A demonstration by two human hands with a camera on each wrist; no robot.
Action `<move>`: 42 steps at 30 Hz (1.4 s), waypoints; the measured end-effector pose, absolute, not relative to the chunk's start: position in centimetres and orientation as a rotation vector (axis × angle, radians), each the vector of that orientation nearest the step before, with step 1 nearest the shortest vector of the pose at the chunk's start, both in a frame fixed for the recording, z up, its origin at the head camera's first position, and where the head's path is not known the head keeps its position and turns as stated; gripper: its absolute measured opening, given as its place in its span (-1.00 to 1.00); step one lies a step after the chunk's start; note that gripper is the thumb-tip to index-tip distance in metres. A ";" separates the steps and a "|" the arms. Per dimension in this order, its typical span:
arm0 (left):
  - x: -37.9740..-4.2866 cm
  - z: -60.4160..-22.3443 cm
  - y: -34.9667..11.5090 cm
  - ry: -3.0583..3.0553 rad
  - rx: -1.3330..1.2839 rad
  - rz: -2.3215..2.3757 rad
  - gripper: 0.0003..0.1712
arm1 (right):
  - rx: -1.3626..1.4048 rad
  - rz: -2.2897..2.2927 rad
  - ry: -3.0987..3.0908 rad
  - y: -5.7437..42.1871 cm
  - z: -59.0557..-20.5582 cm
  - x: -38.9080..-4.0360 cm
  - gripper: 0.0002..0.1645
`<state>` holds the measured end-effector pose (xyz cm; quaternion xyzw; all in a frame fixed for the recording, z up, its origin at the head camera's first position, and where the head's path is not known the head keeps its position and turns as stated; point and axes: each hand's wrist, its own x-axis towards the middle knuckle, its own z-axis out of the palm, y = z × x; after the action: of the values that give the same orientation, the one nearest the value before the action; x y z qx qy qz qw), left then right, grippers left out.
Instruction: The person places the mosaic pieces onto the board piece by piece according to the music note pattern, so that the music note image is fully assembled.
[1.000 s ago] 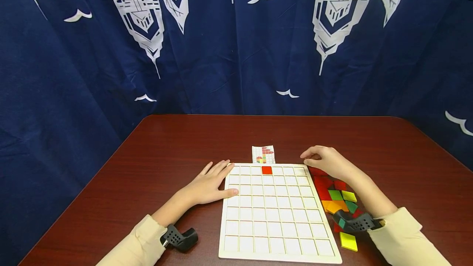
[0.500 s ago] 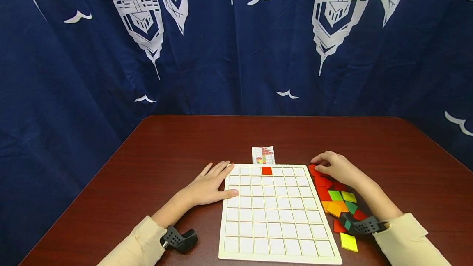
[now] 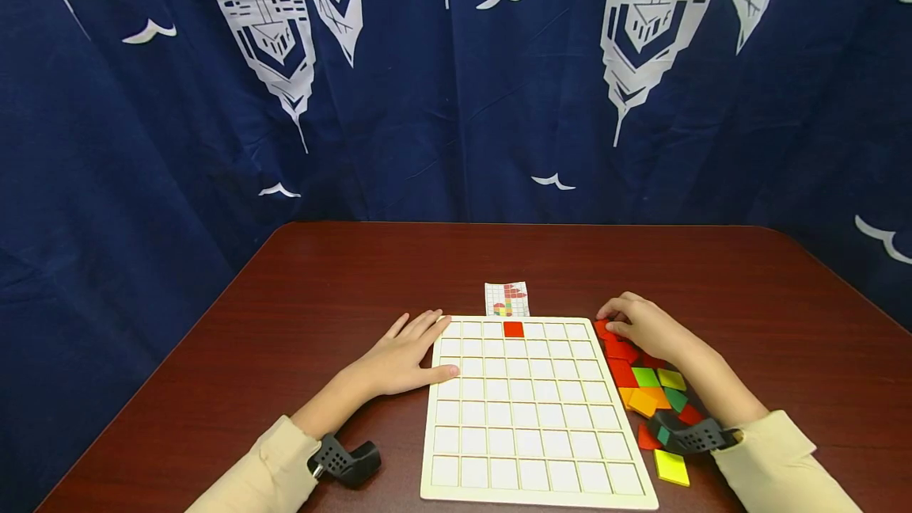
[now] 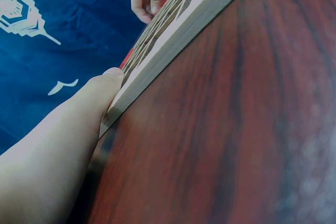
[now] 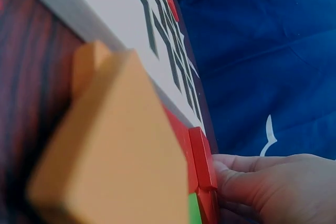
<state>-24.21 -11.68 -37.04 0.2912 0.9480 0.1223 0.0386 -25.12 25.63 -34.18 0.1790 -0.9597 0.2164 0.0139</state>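
Your left hand lies spread over the left edge of the white grid board; your right hand touches a red tile beside the board's far right corner, whether pinching I cannot tell

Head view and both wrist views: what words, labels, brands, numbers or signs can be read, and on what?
No readable text in any view.
Card beyond the board: coloured grid picture; any lettering too small to read.
Blue curtain: white printed drawings, no words visible.
Board and coloured tiles: no lettering visible.
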 end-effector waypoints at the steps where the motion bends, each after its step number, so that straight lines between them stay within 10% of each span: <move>1: -24.2 -37.0 -11.7 2.906 0.891 0.377 -0.03 | 0.558 0.667 -2.982 25.6 -34.2 -25.1 -0.86; 42: -24.2 -37.1 -11.8 2.913 0.896 0.388 -0.02 | 0.483 0.657 -3.026 27.1 -34.0 -25.3 -0.79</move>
<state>-24.19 -11.75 -37.11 0.2915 0.9476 0.1262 0.0346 -25.27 27.11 -33.96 0.1542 -0.9656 0.2096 0.0040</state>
